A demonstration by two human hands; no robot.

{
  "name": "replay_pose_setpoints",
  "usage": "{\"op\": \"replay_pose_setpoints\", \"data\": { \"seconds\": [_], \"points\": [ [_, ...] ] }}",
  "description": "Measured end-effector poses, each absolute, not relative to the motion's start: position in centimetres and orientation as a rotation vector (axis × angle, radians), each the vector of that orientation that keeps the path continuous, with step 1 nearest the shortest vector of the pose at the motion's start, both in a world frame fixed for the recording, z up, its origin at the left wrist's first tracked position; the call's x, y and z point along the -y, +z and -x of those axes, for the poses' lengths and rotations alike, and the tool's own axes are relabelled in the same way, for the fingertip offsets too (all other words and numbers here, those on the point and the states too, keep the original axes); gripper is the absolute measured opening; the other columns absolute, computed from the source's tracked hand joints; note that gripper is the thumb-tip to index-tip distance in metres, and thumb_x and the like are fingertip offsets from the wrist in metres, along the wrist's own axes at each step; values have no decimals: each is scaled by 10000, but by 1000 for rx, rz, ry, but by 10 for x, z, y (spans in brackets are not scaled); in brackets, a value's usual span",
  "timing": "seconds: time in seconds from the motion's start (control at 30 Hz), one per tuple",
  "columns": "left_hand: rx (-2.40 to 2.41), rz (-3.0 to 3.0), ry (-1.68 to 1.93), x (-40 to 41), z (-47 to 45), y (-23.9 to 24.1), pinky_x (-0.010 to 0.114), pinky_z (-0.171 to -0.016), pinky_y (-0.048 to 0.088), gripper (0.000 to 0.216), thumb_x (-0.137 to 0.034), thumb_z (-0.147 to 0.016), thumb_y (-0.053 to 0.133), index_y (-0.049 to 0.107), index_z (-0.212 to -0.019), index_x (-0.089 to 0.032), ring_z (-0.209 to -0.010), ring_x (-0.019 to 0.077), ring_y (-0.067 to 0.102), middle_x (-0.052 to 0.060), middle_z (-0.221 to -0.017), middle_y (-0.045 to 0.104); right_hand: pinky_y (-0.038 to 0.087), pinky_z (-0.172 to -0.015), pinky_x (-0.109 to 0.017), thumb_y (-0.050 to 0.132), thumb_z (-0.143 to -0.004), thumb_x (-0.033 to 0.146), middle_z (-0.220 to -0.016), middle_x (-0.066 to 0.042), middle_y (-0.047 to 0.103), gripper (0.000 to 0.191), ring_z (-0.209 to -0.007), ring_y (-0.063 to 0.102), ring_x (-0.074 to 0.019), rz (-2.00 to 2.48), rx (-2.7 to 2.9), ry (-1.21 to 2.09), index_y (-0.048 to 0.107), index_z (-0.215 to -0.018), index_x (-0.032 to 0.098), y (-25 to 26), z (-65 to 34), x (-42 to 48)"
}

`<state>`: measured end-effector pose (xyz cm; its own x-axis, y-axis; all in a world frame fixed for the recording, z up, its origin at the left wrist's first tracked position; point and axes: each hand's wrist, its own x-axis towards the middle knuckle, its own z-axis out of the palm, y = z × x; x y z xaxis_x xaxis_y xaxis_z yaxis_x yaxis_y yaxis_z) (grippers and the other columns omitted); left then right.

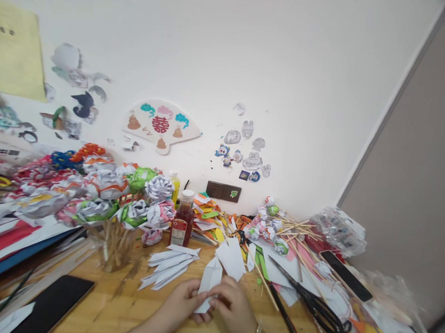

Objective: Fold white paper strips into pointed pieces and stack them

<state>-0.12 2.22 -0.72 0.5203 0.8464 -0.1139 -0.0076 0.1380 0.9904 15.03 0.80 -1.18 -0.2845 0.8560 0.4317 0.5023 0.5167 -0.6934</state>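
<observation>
Both hands meet low in the middle of the head view, pinching a folded white paper piece (pixel 209 280) over a wooden table (pixel 125 305). My left hand (pixel 181 299) grips its lower left edge with curled fingers. My right hand (pixel 233 306), a bracelet on its wrist, holds the right side with fingers closed. A fan of folded white paper strips (pixel 168 269) lies just beyond the hands on the left. Another white folded sheet (pixel 231 256) lies right behind the held piece.
A bunch of paper flowers on sticks (pixel 105 200) stands at the left, a red bottle (pixel 182 225) beside it. Black scissors (pixel 312 303), skewers with paper buds (pixel 282 229) and a phone (pixel 345 275) lie right. A dark tablet (pixel 53 304) is near left.
</observation>
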Motion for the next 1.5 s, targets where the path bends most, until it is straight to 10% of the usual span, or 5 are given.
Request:
{"op": "replay_pose_setpoints", "data": {
  "seconds": [1.5],
  "points": [
    [-815, -1420, 733, -23, -4, -20, 142, -331, 351, 238, -308, -667, 533, 482, -798, -115, -368, 78, 536, -9, -568, 593, 367, -557, -205, 516, -667, 102, -622, 12, 537, 67, -589, 486, -122, 1175, 1766, 689, 557, -667, 154, -15, -151, -11]
  ]
}}
